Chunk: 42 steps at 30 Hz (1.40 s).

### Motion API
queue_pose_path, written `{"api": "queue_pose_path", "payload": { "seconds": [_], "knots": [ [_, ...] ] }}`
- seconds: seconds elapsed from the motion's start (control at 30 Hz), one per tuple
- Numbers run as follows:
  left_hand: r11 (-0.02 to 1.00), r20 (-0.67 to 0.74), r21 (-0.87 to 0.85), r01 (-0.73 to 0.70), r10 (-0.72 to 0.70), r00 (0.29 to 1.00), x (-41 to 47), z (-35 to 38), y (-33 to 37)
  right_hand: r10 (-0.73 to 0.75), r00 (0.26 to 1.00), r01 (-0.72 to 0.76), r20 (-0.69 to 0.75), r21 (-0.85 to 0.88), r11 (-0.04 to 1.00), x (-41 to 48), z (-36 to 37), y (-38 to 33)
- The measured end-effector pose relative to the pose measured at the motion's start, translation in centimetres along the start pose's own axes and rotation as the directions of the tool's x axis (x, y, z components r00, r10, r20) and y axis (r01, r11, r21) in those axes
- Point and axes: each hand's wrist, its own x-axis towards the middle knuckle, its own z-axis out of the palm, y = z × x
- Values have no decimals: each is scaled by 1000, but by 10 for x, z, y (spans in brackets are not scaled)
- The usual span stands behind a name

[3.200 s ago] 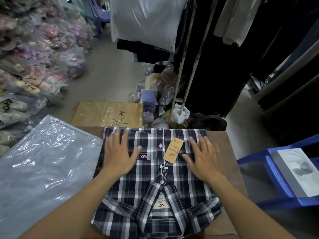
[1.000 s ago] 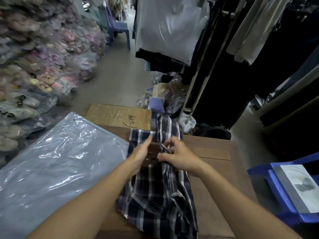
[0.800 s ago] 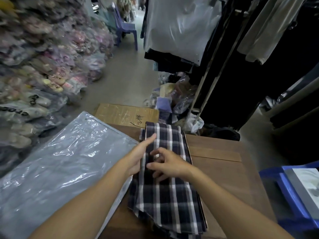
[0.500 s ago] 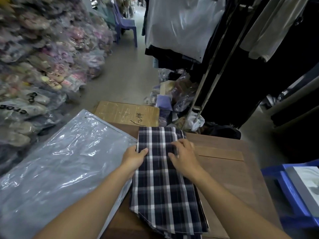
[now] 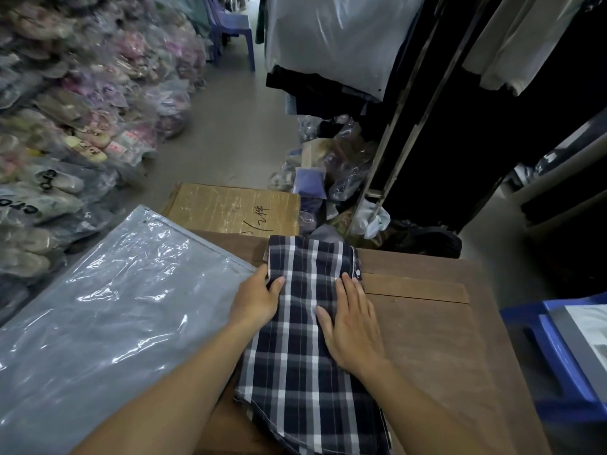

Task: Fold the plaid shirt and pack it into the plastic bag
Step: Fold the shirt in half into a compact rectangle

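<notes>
Plaid shirt [image 5: 305, 339], folded to a narrow strip on the wooden worktop [image 5: 437, 339], long axis running away from the body. Left hand [image 5: 258, 300] at the strip's left edge, thumb on top, other fingers hidden, apparently pinching the cloth. Right hand [image 5: 353, 323] open, flat, palm down on the strip's right half. Plastic bag [image 5: 108, 310] flat just to the left, its edge touching the left hand; left hand nearer the bag. Likely next: a fold across the long axis
</notes>
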Motion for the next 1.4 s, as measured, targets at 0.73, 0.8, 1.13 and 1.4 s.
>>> {"api": "queue_pose_path", "payload": {
  "seconds": [0.73,0.8,1.13,1.4],
  "knots": [
    [605,176,674,-423,425,888,43,33,-18,-129,988,137,81,-107,985,55,-9,11],
    [608,172,679,-412,414,894,42,33,-17,-140,988,146,66,-86,986,26,-10,7],
    [597,211,692,-406,370,905,38,30,-7,-34,996,39,83,-60,997,-64,8,5],
    [673,141,649,-354,352,926,51,19,27,104,994,-97,-23,225,969,-84,-13,10]
  ]
}}
